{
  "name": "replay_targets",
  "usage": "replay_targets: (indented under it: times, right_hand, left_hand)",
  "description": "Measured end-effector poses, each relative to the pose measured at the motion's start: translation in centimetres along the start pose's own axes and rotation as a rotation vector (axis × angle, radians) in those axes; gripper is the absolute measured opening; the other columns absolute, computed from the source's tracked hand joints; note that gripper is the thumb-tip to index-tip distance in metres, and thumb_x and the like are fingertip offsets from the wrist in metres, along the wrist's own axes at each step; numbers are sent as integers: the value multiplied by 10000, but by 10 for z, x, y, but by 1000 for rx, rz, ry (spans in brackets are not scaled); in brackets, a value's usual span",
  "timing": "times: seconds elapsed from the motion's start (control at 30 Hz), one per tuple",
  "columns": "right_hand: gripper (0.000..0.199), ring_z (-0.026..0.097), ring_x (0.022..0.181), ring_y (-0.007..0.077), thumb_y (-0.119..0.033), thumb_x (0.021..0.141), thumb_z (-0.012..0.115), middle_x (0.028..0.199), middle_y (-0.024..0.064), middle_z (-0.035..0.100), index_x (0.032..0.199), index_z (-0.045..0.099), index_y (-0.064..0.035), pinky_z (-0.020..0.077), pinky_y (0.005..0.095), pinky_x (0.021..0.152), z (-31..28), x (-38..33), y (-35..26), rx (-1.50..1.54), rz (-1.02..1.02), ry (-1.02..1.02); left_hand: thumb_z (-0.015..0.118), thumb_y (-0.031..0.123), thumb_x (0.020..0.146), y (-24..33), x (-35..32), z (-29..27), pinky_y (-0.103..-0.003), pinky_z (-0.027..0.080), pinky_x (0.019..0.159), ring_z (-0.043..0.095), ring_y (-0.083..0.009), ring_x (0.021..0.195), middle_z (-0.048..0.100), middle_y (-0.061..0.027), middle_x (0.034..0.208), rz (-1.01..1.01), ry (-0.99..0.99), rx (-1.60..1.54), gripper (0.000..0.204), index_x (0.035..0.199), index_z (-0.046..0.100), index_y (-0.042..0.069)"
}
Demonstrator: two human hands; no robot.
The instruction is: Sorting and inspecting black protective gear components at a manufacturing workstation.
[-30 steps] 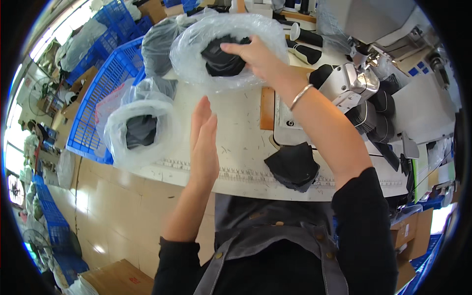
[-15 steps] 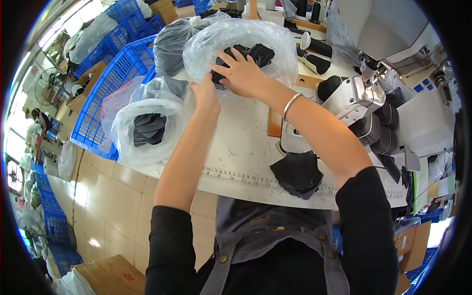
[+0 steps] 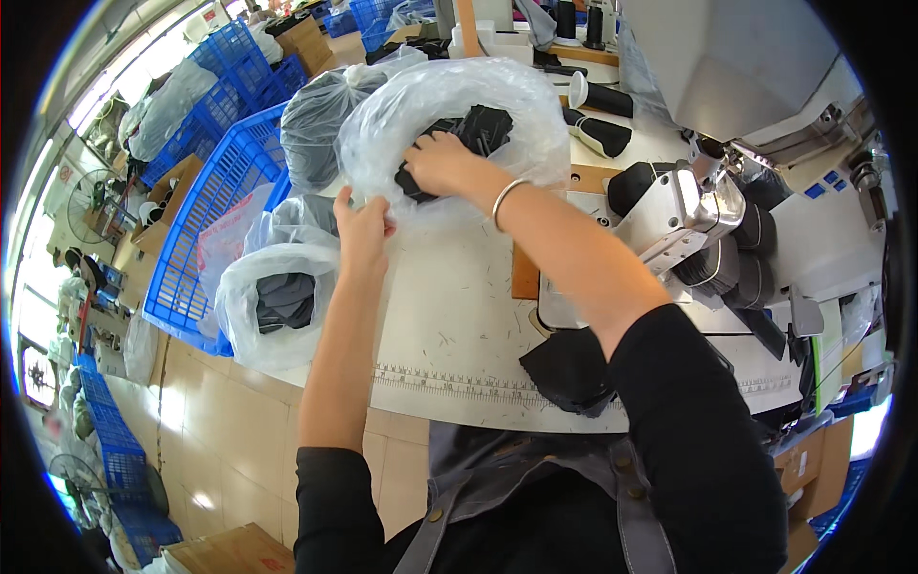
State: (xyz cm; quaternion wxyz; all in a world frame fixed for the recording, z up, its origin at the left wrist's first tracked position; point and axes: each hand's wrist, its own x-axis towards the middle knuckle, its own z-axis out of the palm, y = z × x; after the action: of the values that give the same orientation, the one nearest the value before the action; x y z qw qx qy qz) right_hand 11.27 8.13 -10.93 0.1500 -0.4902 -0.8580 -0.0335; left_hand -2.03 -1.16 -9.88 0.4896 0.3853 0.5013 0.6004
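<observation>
My right hand [image 3: 441,165] reaches into the mouth of a large clear plastic bag [image 3: 373,124]. Its fingers curl over black fabric pieces [image 3: 485,129] inside, and the fingertips are partly hidden. Just outside the bag's near left edge is my left hand [image 3: 363,232], its fingers partly bent and apart, with nothing visible in it. On the near part of the table lies a small stack of black cut fabric pieces [image 3: 568,371], below my right forearm. A smaller clear bag [image 3: 232,304] holding dark grey pieces [image 3: 285,300] stands left of my left forearm.
A sewing machine [image 3: 684,215] stands at the right, with stacked dark, curved pieces [image 3: 710,266] beside it. Blue crate [image 3: 182,273] and a tied bag [image 3: 320,129] are at the left. A printed ruler [image 3: 449,385] runs along the white table's near edge. Thread cones [image 3: 595,29] stand behind.
My right hand has moved slightly left, and its spread fingers have curled onto the black pieces. My left hand has drawn back from the bag's opening, toward the left and nearer me.
</observation>
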Motion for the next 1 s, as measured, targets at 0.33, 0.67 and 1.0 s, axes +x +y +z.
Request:
replay_targets:
  times: [0.33, 0.67, 1.0]
  right_hand:
    - [424, 298, 1201, 355, -303, 797, 523, 1268, 119, 381, 1165, 471, -100, 280, 600, 901, -16, -25, -23, -128, -116, 277]
    - [802, 214, 1264, 357, -444, 644, 626, 1365, 187, 248, 1292, 336, -71, 228, 431, 1017, -43, -26, 7, 157, -190, -146]
    - [832, 238, 1270, 310, -587, 699, 539, 1386, 190, 195, 1334, 272, -121, 231, 367, 1028, -46, -26, 5, 270, 100, -300]
  left_hand:
    - [637, 338, 672, 19, 85, 2, -383, 389, 861, 504, -350, 978, 540, -228, 1018, 484, 49, 946, 598, 1137, 464, 5]
    - [532, 218, 765, 78, 108, 7, -400, 421, 688, 561, -347, 757, 570, -208, 797, 659, 71, 838, 263, 861, 524, -27]
    - [507, 223, 753, 108, 112, -7, -390, 438, 625, 553, -306, 621, 589, -211, 808, 311, -87, 895, 276, 876, 560, -19]
